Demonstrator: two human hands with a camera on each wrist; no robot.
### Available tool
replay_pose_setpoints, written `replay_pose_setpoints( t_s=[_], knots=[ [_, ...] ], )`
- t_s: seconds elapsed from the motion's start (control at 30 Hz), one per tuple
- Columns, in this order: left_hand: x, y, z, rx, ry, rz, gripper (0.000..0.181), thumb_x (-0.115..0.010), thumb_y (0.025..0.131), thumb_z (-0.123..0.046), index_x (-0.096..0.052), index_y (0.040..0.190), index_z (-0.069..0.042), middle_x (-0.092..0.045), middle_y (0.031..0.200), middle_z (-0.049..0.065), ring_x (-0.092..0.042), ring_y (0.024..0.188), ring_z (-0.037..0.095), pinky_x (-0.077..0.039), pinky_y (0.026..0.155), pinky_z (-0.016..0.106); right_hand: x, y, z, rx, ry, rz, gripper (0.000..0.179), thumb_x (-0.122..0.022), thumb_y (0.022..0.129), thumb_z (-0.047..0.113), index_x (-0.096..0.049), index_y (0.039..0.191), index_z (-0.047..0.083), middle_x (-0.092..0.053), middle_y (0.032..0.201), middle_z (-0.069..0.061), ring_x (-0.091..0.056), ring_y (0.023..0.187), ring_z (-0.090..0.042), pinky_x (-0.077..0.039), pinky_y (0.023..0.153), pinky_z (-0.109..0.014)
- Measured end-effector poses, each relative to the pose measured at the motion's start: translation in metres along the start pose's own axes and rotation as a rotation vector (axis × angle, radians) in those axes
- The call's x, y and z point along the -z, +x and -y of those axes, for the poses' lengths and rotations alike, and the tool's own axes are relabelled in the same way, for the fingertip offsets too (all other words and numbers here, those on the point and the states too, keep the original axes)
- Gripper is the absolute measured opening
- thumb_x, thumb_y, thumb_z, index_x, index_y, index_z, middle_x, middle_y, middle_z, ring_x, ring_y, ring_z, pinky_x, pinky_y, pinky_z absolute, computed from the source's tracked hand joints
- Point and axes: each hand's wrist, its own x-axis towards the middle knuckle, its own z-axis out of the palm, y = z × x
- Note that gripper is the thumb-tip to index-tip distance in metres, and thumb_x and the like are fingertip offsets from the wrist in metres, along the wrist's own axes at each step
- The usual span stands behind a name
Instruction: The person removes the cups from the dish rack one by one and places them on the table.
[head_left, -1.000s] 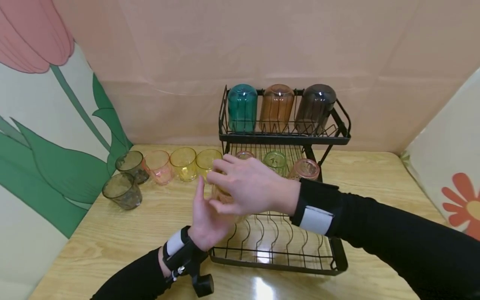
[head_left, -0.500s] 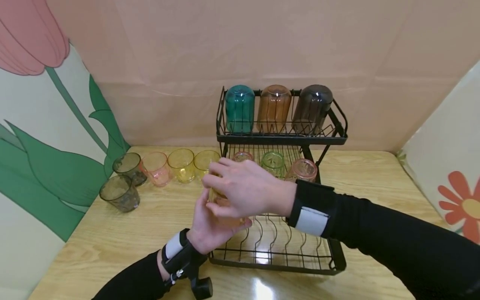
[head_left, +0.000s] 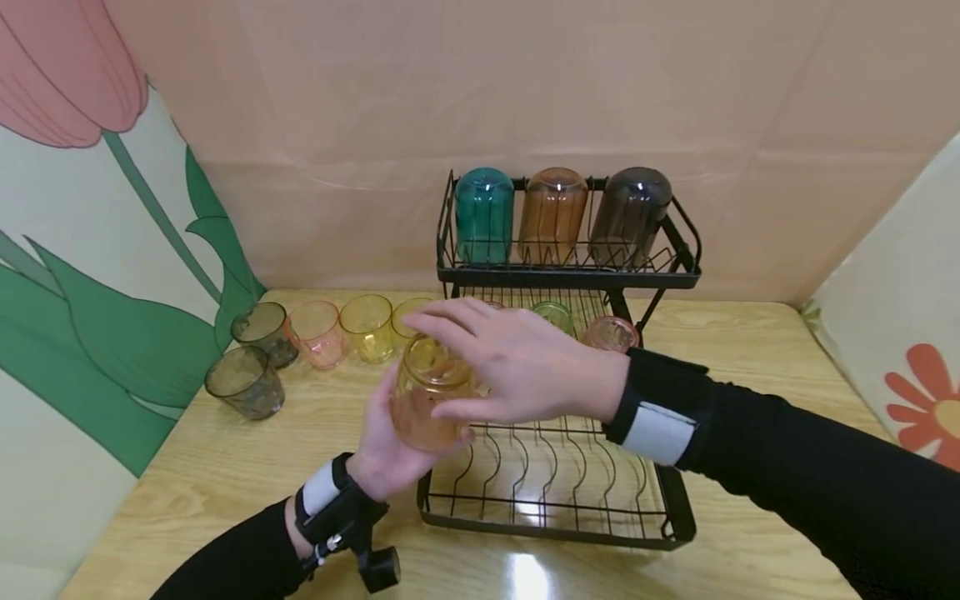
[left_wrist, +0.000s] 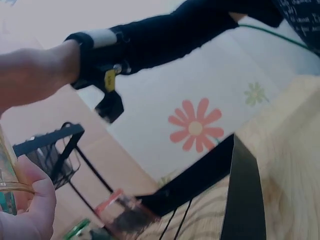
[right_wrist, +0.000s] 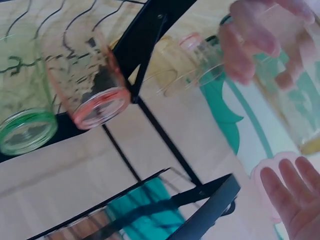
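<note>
My left hand (head_left: 401,442) grips a yellow-tinted glass tumbler (head_left: 431,400) from below and the side, over the left front of the black dish rack (head_left: 555,542). Its base faces up. My right hand (head_left: 517,362) is beside the tumbler with fingers extended, its thumb overlapping the glass in the head view. In the right wrist view, the right hand's fingers (right_wrist: 287,185) are straight and apart from the tumbler (right_wrist: 295,110), while the left hand's fingers (right_wrist: 250,45) wrap it. The left wrist view shows a left finger (left_wrist: 42,200) curled against the glass edge.
On the rack's upper tier stand inverted teal (head_left: 484,217), brown (head_left: 553,217) and dark grey glasses (head_left: 630,217). Green (head_left: 553,317) and pink glasses (head_left: 611,335) sit inverted below. Left of the rack are upright yellow (head_left: 367,329), pink (head_left: 318,333) and grey glasses (head_left: 247,383).
The right hand has loosened from the tumbler, straightened its fingers and shifted right. The left hand has closed round the tumbler and moved slightly left with it.
</note>
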Motion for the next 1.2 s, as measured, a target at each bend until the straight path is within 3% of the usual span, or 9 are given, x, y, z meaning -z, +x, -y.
replay_pose_setpoints(
  t_s=[0.17, 0.43, 0.57, 0.7, 0.87, 0.9, 1.03, 1.1, 1.2],
  knots=[
    [0.013, -0.010, -0.016, -0.025, 0.099, -0.088, 0.060, -0.027, 0.098, -0.062, -0.034, 0.143, -0.024, -0.045, 0.131, 0.008, -0.052, 0.105, 0.020, -0.047, 0.080, 0.033, 0.004, -0.013, -0.008, -0.013, -0.029, -0.035, 0.083, -0.060, 0.089, 0.058, -0.033, 0.149, 0.007, -0.041, 0.144, -0.013, -0.049, 0.123, -0.025, -0.055, 0.077, -0.036],
    [0.045, -0.023, -0.043, -0.072, 0.198, -0.240, 0.060, -0.025, 0.099, -0.061, -0.031, 0.145, -0.025, -0.043, 0.136, 0.008, -0.048, 0.112, 0.023, -0.044, 0.082, 0.036, -0.007, -0.043, -0.018, -0.025, -0.033, 0.025, 0.076, -0.057, 0.092, 0.056, -0.038, 0.146, 0.007, -0.041, 0.146, -0.012, -0.047, 0.125, -0.025, -0.051, 0.089, -0.043],
    [0.060, -0.029, -0.053, -0.076, 0.259, -0.352, 0.052, -0.030, 0.100, -0.057, -0.035, 0.143, -0.027, -0.042, 0.139, 0.006, -0.047, 0.117, 0.023, -0.041, 0.092, 0.046, -0.022, -0.059, -0.020, -0.030, -0.033, 0.064, 0.072, -0.054, 0.092, 0.058, -0.042, 0.144, 0.010, -0.042, 0.145, -0.011, -0.051, 0.120, -0.025, -0.053, 0.083, -0.042],
    [0.073, -0.034, -0.063, -0.045, 0.397, -0.372, 0.048, -0.037, 0.101, -0.053, -0.039, 0.139, -0.023, -0.055, 0.127, 0.003, -0.055, 0.113, 0.020, -0.041, 0.096, 0.047, -0.038, -0.077, -0.021, -0.044, -0.031, 0.091, 0.069, -0.049, 0.095, 0.060, -0.043, 0.143, 0.010, -0.043, 0.144, -0.012, -0.055, 0.115, -0.024, -0.055, 0.076, -0.039],
    [0.084, -0.038, -0.080, -0.009, 0.640, -0.340, 0.054, -0.033, 0.104, -0.046, -0.026, 0.146, -0.014, -0.058, 0.120, 0.003, -0.061, 0.105, 0.020, -0.040, 0.101, 0.044, -0.055, -0.099, -0.028, -0.088, -0.038, 0.109, 0.067, -0.048, 0.095, 0.060, -0.044, 0.142, 0.012, -0.043, 0.144, -0.011, -0.053, 0.119, -0.024, -0.056, 0.075, -0.038],
    [0.086, -0.038, -0.084, 0.003, 0.705, -0.337, 0.058, -0.032, 0.105, -0.046, -0.020, 0.150, -0.012, -0.053, 0.130, 0.008, -0.056, 0.116, 0.023, -0.035, 0.105, 0.048, -0.058, -0.102, -0.030, -0.098, -0.042, 0.109, 0.066, -0.048, 0.094, 0.060, -0.045, 0.141, 0.013, -0.042, 0.145, -0.010, -0.052, 0.120, -0.024, -0.055, 0.076, -0.039],
    [0.089, -0.036, -0.103, 0.021, 1.066, -0.362, 0.065, -0.035, 0.104, -0.047, -0.028, 0.146, 0.002, -0.034, 0.145, 0.024, -0.036, 0.131, 0.040, -0.023, 0.107, 0.061, -0.066, -0.113, -0.037, -0.131, -0.044, 0.089, 0.066, -0.051, 0.093, 0.061, -0.047, 0.140, 0.014, -0.044, 0.144, -0.011, -0.051, 0.122, -0.026, -0.053, 0.084, -0.044],
    [0.090, -0.034, -0.113, 0.008, 1.281, -0.372, 0.062, -0.040, 0.103, -0.046, -0.036, 0.139, 0.003, -0.035, 0.142, 0.028, -0.039, 0.126, 0.043, -0.033, 0.099, 0.058, -0.069, -0.116, -0.039, -0.140, -0.043, 0.082, 0.066, -0.051, 0.093, 0.060, -0.046, 0.140, 0.014, -0.044, 0.143, -0.011, -0.051, 0.123, -0.027, -0.052, 0.087, -0.047],
    [0.087, -0.032, -0.125, -0.042, 1.584, -0.397, 0.052, -0.046, 0.101, -0.045, -0.044, 0.126, 0.001, -0.050, 0.123, 0.025, -0.052, 0.104, 0.036, -0.045, 0.080, 0.045, -0.071, -0.118, -0.041, -0.146, -0.038, 0.075, 0.065, -0.052, 0.093, 0.059, -0.046, 0.140, 0.014, -0.044, 0.144, -0.011, -0.050, 0.123, -0.026, -0.051, 0.087, -0.047]
  ],
)
